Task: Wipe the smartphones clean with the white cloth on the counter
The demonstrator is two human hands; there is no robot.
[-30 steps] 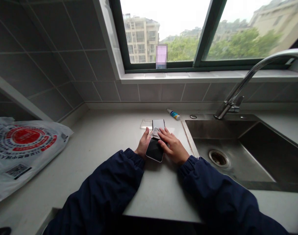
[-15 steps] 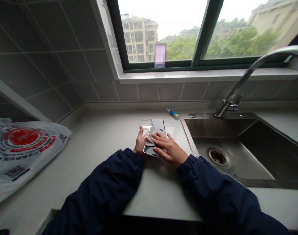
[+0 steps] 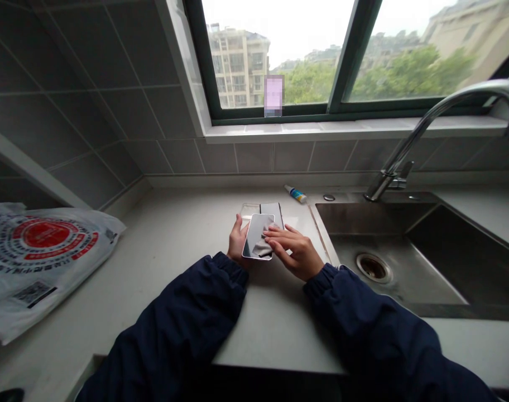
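Observation:
My left hand (image 3: 236,243) is closed round the left edge of a smartphone (image 3: 251,237), tilted above the counter with its dark, glossy face up. A crumpled grey cloth (image 3: 263,247) lies on the right half of that face. Fingers of my right hand (image 3: 299,252) press the cloth against the phone from the right. Just behind the phone, a flat grey rectangular piece with a dark edge (image 3: 272,208) rests on the counter, partly covered. Next to it on the left is a clear case-like piece (image 3: 250,209), also partly hidden.
A small blue and white tube (image 3: 295,194) lies near the back wall. To the right is a steel sink (image 3: 430,312) with a tall faucet (image 3: 405,148). A white plastic bag (image 3: 49,237) with red print occupies the left of the counter (image 3: 171,234). A window rises behind.
My right hand and the cloth have shifted toward the phone's right side, the cloth now bunched flatter. More of the phone's face shows on the left.

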